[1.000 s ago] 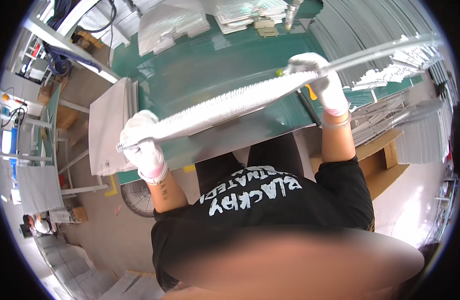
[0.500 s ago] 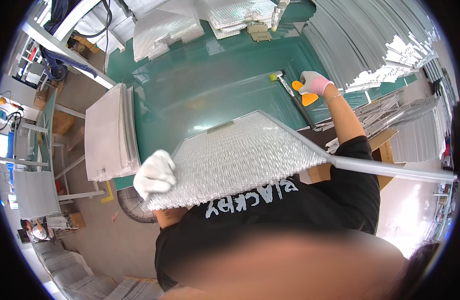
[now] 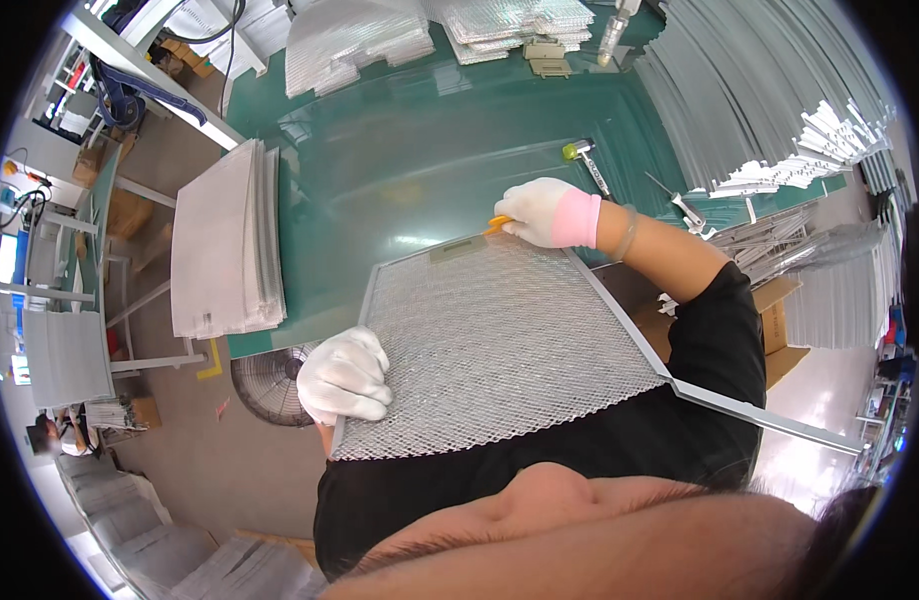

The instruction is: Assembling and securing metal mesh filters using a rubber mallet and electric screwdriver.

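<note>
A silver mesh filter panel (image 3: 500, 350) leans between my body and the table edge. Pale metal frame strips border its left, far and right edges, and the right strip (image 3: 770, 415) bends outward past the near corner. My left hand (image 3: 347, 377), in a white glove, is closed around the panel's left edge near its lower corner. In my right hand (image 3: 552, 212), gloved with a pink cuff, is an orange scraper (image 3: 497, 224), mostly hidden by the fingers. It is at the panel's far edge, beside a dull metal clip plate (image 3: 460, 250).
On the green table (image 3: 380, 170) lie a green-headed hammer (image 3: 592, 168) and a screwdriver (image 3: 685, 210). Mesh sheets are stacked at the left (image 3: 225, 240) and at the back (image 3: 355, 45). Many metal strips (image 3: 750, 90) fill the right side. A floor fan (image 3: 272, 385) stands below left.
My right hand has carried the orange scraper leftward from beside the hammer to the panel's far edge. My left hand keeps hold of the panel, which has shifted slightly.
</note>
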`<action>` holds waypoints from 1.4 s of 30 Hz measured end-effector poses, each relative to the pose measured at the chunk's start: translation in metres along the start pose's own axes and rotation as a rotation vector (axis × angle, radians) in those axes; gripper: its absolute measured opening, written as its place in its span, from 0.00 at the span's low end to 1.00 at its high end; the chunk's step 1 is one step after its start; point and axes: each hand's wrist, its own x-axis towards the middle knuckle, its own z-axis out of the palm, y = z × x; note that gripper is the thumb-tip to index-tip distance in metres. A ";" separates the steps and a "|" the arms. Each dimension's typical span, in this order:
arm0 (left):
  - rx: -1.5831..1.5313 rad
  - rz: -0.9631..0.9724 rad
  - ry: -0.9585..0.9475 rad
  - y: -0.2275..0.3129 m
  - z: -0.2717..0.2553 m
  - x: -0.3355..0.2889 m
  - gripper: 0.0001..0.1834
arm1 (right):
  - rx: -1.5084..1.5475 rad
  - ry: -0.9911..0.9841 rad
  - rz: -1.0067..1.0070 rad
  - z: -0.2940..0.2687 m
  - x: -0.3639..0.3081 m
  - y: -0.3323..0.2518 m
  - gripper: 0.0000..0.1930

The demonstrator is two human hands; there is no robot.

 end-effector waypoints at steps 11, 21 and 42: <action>0.001 0.051 0.075 -0.006 0.005 0.001 0.28 | -0.211 -0.188 0.000 0.004 0.016 -0.021 0.09; 0.007 0.103 0.089 -0.012 0.007 -0.001 0.30 | -0.348 -0.363 -0.041 -0.006 0.034 -0.032 0.09; 0.284 -0.138 0.694 -0.004 0.026 0.001 0.13 | -0.267 -0.374 -0.060 -0.004 0.052 -0.009 0.12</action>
